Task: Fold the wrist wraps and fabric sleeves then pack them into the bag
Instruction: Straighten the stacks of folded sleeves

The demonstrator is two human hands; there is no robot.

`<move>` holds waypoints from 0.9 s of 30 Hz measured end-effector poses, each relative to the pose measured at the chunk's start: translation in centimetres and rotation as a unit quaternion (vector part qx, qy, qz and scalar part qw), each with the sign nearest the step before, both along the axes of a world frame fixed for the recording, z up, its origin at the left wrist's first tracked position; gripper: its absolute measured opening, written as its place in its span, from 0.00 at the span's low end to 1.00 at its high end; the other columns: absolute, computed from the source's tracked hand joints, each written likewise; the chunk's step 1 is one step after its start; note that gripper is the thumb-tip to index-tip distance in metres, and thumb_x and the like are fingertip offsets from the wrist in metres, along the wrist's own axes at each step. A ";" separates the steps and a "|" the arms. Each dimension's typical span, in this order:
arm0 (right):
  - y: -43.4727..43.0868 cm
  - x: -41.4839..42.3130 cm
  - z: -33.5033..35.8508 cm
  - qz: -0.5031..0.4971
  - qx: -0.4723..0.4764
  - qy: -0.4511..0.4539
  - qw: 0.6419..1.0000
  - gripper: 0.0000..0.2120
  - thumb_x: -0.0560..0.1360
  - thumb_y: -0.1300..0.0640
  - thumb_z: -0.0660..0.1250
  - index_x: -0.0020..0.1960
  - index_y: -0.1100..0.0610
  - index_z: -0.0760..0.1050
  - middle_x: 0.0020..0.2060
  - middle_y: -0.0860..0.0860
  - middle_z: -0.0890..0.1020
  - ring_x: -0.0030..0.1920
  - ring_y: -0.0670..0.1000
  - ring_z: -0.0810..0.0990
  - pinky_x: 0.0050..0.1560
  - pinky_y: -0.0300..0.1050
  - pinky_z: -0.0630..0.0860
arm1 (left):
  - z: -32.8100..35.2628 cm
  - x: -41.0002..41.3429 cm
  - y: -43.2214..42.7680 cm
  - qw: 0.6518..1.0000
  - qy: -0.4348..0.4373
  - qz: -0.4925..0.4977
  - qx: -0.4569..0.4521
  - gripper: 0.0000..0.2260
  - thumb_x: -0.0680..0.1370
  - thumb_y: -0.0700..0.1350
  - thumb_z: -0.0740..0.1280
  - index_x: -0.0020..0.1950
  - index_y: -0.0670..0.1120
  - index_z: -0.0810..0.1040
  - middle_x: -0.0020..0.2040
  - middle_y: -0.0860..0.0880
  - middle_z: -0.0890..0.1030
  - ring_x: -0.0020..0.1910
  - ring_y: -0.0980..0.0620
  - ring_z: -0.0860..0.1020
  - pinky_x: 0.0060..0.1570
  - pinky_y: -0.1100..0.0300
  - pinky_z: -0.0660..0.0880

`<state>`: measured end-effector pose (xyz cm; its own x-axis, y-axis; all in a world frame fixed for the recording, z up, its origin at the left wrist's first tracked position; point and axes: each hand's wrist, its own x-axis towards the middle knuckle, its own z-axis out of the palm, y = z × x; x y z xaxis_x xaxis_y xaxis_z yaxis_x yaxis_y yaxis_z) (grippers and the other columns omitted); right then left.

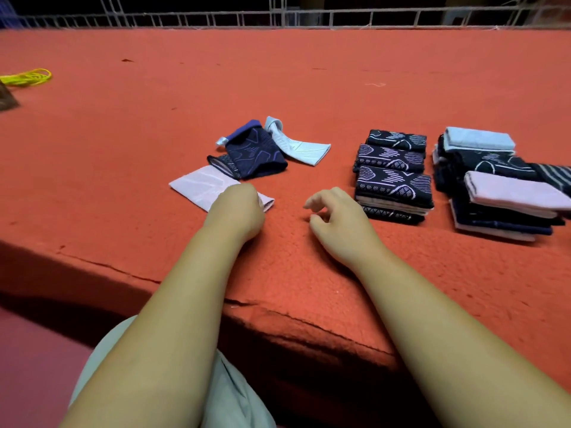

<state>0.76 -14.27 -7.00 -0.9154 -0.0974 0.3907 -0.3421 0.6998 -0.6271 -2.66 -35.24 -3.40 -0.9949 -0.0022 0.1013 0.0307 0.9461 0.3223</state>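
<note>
the left hand (239,208) lies on the near right end of a pale pink sleeve (197,186), its fingers curled down and in so that it grips that end; a short bit of the sleeve sticks out just past the thumb side. the right hand (336,219) is just beside it to the right, low over the table (309,88), with fingers loosely curled, thumb and forefinger a little apart, and nothing in it. both bare forearms reach in from the near edge, above a pale garment (234,396) on the person's lap.

the pink sleeve lies flat and slantwise on the red-orange cloth of the table. its far end touches a small loose heap: a dark patterned wrap (224,165) overlaps its corner, a navy sleeve (256,152) with purple lines and a purple cuff lies crumpled behind that, and a light blue sleeve (296,146) runs out to the right from under the navy one, twisted at its far end.

right of the right hand, near it, stands a first folded stack (392,177), dark pieces with lilac pattern on top and some pale layers lower down. further right, just beside it, a second folded stack (494,183) is higher and mixed: a light blue piece at the back, dark ones in the middle, a pink one in front, and it is cut off by the right edge.

far off at the left edge lie a yellow cord (26,77) and a brown thing (6,100), too little of it in view to tell what it is. a white wire fence (278,17) runs along the far side of the table
</note>
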 end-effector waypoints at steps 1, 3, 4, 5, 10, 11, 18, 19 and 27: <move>0.0 0.1 0.1 0.011 -0.004 -0.004 1.000 0.17 0.75 0.64 0.70 0.61 0.50 0.81 0.52 0.47 0.77 0.44 0.32 0.75 0.50 0.27 0.67 | 0.6 0.3 0.1 0.998 -0.017 -0.025 0.053 0.07 0.77 0.40 0.65 0.42 0.41 0.81 0.44 0.40 0.83 0.48 0.39 0.82 0.46 0.49 0.78; 0.2 0.2 0.3 0.045 -0.020 -0.013 0.999 0.26 0.75 0.63 0.74 0.70 0.47 0.78 0.55 0.48 0.76 0.45 0.28 0.75 0.52 0.24 0.67 | 2.2 1.5 0.3 0.975 -0.070 -0.071 0.199 0.10 0.78 0.45 0.68 0.41 0.40 0.81 0.41 0.40 0.85 0.40 0.46 0.82 0.40 0.54 0.76; 0.3 0.3 0.4 0.064 -0.038 -0.019 0.997 0.28 0.75 0.63 0.76 0.72 0.46 0.77 0.56 0.48 0.75 0.44 0.29 0.75 0.52 0.25 0.68 | 3.1 2.3 0.5 0.954 -0.098 -0.100 0.265 0.10 0.78 0.45 0.70 0.41 0.41 0.81 0.38 0.40 0.84 0.35 0.49 0.80 0.36 0.58 0.74; 0.4 0.4 0.5 0.080 -0.065 -0.024 0.994 0.28 0.75 0.62 0.78 0.72 0.45 0.78 0.56 0.48 0.75 0.42 0.31 0.76 0.50 0.25 0.69 | 4.0 2.9 0.6 0.936 -0.120 -0.124 0.306 0.08 0.78 0.45 0.71 0.42 0.42 0.83 0.35 0.43 0.82 0.32 0.50 0.76 0.34 0.60 0.71; 0.8 0.7 0.9 0.095 -0.172 -0.010 0.980 0.08 0.79 0.57 0.76 0.58 0.51 0.85 0.56 0.50 0.81 0.43 0.48 0.77 0.46 0.38 0.74 | 5.5 3.5 0.6 0.893 -0.105 -0.158 0.408 0.05 0.80 0.47 0.75 0.49 0.47 0.88 0.42 0.48 0.85 0.42 0.52 0.77 0.45 0.56 0.72; 0.8 0.9 1.0 0.090 -0.182 -0.008 0.979 0.07 0.80 0.56 0.75 0.58 0.52 0.85 0.55 0.49 0.83 0.47 0.51 0.80 0.50 0.42 0.76 | 5.3 3.3 0.7 0.881 -0.102 -0.155 0.436 0.09 0.81 0.51 0.73 0.49 0.47 0.88 0.44 0.47 0.85 0.43 0.52 0.77 0.46 0.56 0.72; 1.5 2.2 2.4 0.005 -0.401 -0.029 0.916 0.06 0.82 0.57 0.71 0.55 0.60 0.80 0.38 0.55 0.80 0.35 0.49 0.79 0.38 0.43 0.80 | 4.7 2.6 -0.3 0.880 -0.083 -0.222 0.412 0.22 0.80 0.64 0.69 0.58 0.46 0.85 0.51 0.48 0.85 0.50 0.53 0.81 0.56 0.51 0.76; 1.6 2.1 2.4 0.002 -0.416 -0.017 0.909 0.07 0.82 0.56 0.72 0.53 0.61 0.80 0.38 0.55 0.79 0.37 0.51 0.77 0.41 0.46 0.78 | 4.6 2.8 -0.2 0.890 -0.078 -0.231 0.386 0.15 0.81 0.57 0.72 0.55 0.45 0.85 0.48 0.49 0.84 0.47 0.54 0.80 0.52 0.51 0.75; 1.8 2.6 3.2 0.082 -0.487 -0.043 0.869 0.05 0.82 0.54 0.71 0.52 0.54 0.84 0.38 0.53 0.79 0.37 0.52 0.74 0.41 0.46 0.74 | 5.4 3.8 2.1 0.762 -0.098 -0.204 0.607 0.04 0.82 0.39 0.70 0.54 0.43 0.85 0.46 0.43 0.85 0.42 0.46 0.81 0.44 0.52 0.75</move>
